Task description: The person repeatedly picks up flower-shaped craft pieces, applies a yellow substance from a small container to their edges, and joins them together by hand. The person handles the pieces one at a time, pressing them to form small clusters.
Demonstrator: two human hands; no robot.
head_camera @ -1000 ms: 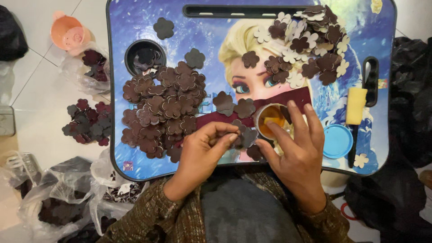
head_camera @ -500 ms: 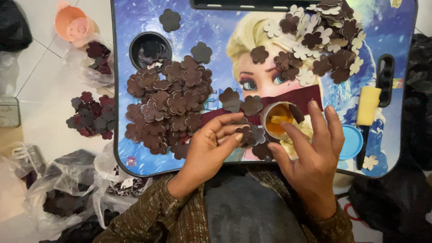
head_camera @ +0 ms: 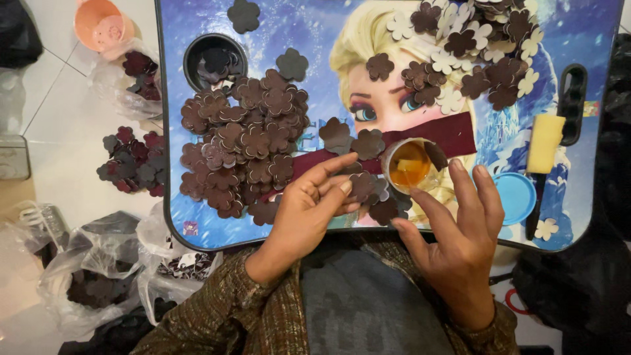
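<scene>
My left hand (head_camera: 309, 207) holds a dark brown flower-shaped cutout (head_camera: 363, 186) between thumb and fingers over the near edge of a blue picture-printed lap table (head_camera: 197, 223). My right hand (head_camera: 457, 233) hovers with spread fingers just below a small clear cup of amber glue (head_camera: 409, 165); it holds nothing that I can see. A big heap of brown flower cutouts (head_camera: 243, 151) lies left of my left hand. A dark red strip (head_camera: 447, 135) runs behind the cup.
More brown and cream flowers (head_camera: 467, 39) pile at the table's top right. A yellow sponge (head_camera: 545, 142) and blue lid (head_camera: 514, 197) sit at right. A round cup hole (head_camera: 213, 62) holds cutouts. Plastic bags (head_camera: 92, 276), loose flowers (head_camera: 131, 161) and an orange cup (head_camera: 98, 23) lie on the floor.
My right hand has drawn back from the glue cup toward me and opened its fingers. My left hand keeps the brown flower, shifted slightly. The view moved closer.
</scene>
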